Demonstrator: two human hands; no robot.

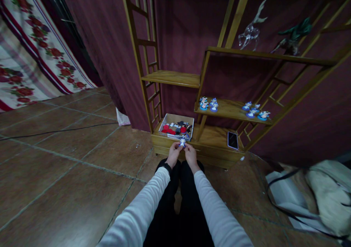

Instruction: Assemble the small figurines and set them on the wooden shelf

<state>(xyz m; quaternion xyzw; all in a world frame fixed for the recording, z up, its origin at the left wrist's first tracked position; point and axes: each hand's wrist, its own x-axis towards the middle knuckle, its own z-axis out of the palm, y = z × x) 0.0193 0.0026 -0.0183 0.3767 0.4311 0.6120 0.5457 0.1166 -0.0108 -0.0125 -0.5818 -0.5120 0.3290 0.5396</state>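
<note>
Between my two hands is a small white and purple figurine (182, 141), held upright by its base. My left hand (174, 153) pinches it from one side and my right hand (190, 154) from the other. Just beyond them, on the low wooden cabinet, a cardboard box (165, 120) holds red, black and white small figures. Several similar figurines (214, 105) stand at the left end of the shelf above. Another group of figurines (252, 111) stands toward that shelf's right end.
A phone (233, 140) lies on the cabinet top (214, 134). Higher up, a clear glass horse (250, 34) and a dark green-brown statue (293, 37) stand on the upper shelf (268, 56). A pale bag (327, 192) rests on the floor at right. A cable (63, 129) crosses the tiles at left.
</note>
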